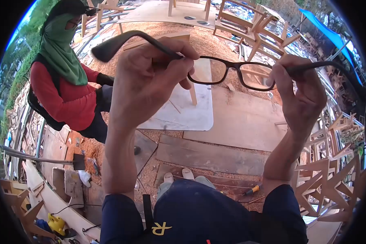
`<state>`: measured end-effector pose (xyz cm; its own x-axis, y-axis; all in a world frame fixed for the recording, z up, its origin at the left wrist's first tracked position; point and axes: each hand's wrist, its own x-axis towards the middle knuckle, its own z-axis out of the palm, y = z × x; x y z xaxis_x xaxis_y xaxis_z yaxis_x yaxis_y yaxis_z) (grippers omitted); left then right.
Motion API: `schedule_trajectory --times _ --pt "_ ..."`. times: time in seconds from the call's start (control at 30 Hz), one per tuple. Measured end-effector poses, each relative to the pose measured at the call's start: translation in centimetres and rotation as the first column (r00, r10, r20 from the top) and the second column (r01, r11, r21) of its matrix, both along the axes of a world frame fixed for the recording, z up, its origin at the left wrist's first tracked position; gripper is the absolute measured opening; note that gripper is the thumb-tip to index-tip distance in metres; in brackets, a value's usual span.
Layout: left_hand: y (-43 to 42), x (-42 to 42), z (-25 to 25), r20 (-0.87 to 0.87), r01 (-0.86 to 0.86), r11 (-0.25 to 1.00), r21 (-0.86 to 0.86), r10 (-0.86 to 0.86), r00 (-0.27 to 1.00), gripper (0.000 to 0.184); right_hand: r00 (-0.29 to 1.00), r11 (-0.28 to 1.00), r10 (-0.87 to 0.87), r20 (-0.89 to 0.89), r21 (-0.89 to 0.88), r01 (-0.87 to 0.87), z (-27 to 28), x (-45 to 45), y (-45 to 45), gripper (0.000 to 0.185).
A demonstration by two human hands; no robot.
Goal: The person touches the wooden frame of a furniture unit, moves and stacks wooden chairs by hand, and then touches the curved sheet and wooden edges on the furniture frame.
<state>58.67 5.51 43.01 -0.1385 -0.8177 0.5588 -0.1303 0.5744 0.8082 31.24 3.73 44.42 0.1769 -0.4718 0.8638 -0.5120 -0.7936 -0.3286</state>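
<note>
Both hands raised in front, apart, fingers bent.
The left hand (148, 83) pinches between thumb and fingers; the right hand (303, 91) pinches too, other fingers curled. The left forearm (120, 158) rises nearly upright, the right forearm (282, 156) slants outward.

This is an open-air woodworking yard: orange-brown sawdust (151, 166) covers the ground around flat wooden boards (199, 156), unfinished pale wooden furniture frames (254, 30) crowd the upper right, and a yellow power tool (56, 224) lies lower left.
</note>
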Motion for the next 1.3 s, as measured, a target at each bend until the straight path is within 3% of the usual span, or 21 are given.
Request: schedule_trajectory --times 0.1,0.13,0.17,0.2,0.23,0.3,0.47,0.63,0.77,0.9,0.97,1.03,1.07,1.1,1.13,1.17,1.2,1.27,1.3 --pt "-1.0 1.3 2.1 -0.117 0.096 0.995 0.03 -0.092 0.989 0.015 0.992 0.986 0.095 0.086 0.131 -0.105 2.2 1.8 -0.3 0.01" --pt "-0.9 1.9 4.1 -0.055 0.107 0.994 -0.008 -0.108 0.993 0.018 0.998 0.991 0.062 -0.012 0.122 -0.06 4.2 1.5 0.3 0.015" --pt "-1.4 3.5 5.9 0.07 0.131 0.985 -0.111 -0.123 0.99 0.022 0.992 0.99 0.103 0.073 0.089 -0.109 5.8 1.7 0.4 0.013" --pt "-2.0 4.9 7.9 0.197 0.163 0.962 -0.22 -0.119 0.973 0.027 0.999 0.999 -0.037 0.032 0.012 0.037 7.8 2.6 1.3 0.012" --pt "-1.7 6.3 9.6 0.29 0.176 0.941 -0.287 -0.09 0.953 0.027 0.984 0.97 0.069 -0.161 -0.221 -0.104 10.1 1.2 0.5 0.016" --pt "-0.4 8.5 11.7 0.433 0.166 0.916 -0.364 0.008 0.901 0.029 0.943 0.933 0.047 -0.33 -0.323 -0.159 13.2 1.7 1.7 0.018" --pt "3.8 12.1 12.7 0.57 0.104 0.896 -0.431 0.181 0.801 0.033 0.744 0.995 0.015 -0.668 -0.063 -0.077 13.1 8.5 3.5 0.025" --pt "6.3 14.0 12.0 0.584 0.053 0.894 -0.446 0.246 0.773 0.037 0.664 0.999 0.049 -0.746 0.046 -0.023 13.0 11.6 4.6 0.034" --pt "7.8 14.8 11.0 0.571 0.028 0.883 -0.468 0.278 0.772 0.041 0.749 0.989 0.064 -0.659 -0.061 -0.138 12.8 11.2 6.3 0.041" --pt "8.6 15.3 9.8 0.539 0.012 0.865 -0.502 0.302 0.786 0.044 0.911 0.938 0.185 -0.369 -0.211 -0.276 11.6 8.0 9.3 0.048" --pt "8.8 15.8 9.3 0.498 0.011 0.843 -0.537 0.307 0.811 0.046 0.953 0.948 0.284 -0.109 -0.114 -0.296 6.5 5.2 9.9 0.051" --pt "9.4 16.4 8.6 0.439 -0.004 0.806 -0.592 0.327 0.837 0.048 0.942 0.922 0.235 0.239 0.251 -0.294 -4.0 2.2 9.7 0.055" --pt "9.9 16.5 8.1 0.387 -0.02 0.774 -0.633 0.339 0.858 0.049 0.951 0.798 -0.012 0.31 0.575 -0.177 -13.8 -0.8 11.0 0.055" --pt "10.5 16.9 7.6 0.314 -0.044 0.737 -0.675 0.341 0.886 0.05 0.908 0.47 -0.313 0.28 0.876 -0.108 -23.2 -3.6 12.2 0.056" --pt "11.4 17.3 7.0 0.224 -0.076 0.703 -0.707 0.325 0.919 0.051 0.837 0.127 -0.519 0.173 0.984 -0.124 -32.7 -6.4 13.5 0.057" --pt "12.0 17.4 6.0 0.124 -0.111 0.678 -0.727 0.288 0.95 0.052 0.836 -0.154 -0.548 0.034 0.978 -0.14 -39.1 -7.4 17.7 0.057" --pt "12.5 17.6 4.8 0.057 -0.109 0.703 -0.702 0.208 0.977 0.053 0.871 -0.32 -0.487 -0.06 0.941 -0.114 -42.8 -7.6 22.7 0.057" --pt "12.9 17.0 0.6 0.025 0.032 0.862 -0.505 -0.023 0.999 0.055 0.933 -0.511 -0.339 -0.123 0.857 -0.072 -45.7 -6.4 30.3 0.056" --pt "12.6 16.6 -2.4 0.107 0.142 0.941 -0.308 -0.114 0.988 0.058 0.946 -0.535 -0.304 -0.114 0.842 -0.071 -46.1 -5.6 32.4 0.056"
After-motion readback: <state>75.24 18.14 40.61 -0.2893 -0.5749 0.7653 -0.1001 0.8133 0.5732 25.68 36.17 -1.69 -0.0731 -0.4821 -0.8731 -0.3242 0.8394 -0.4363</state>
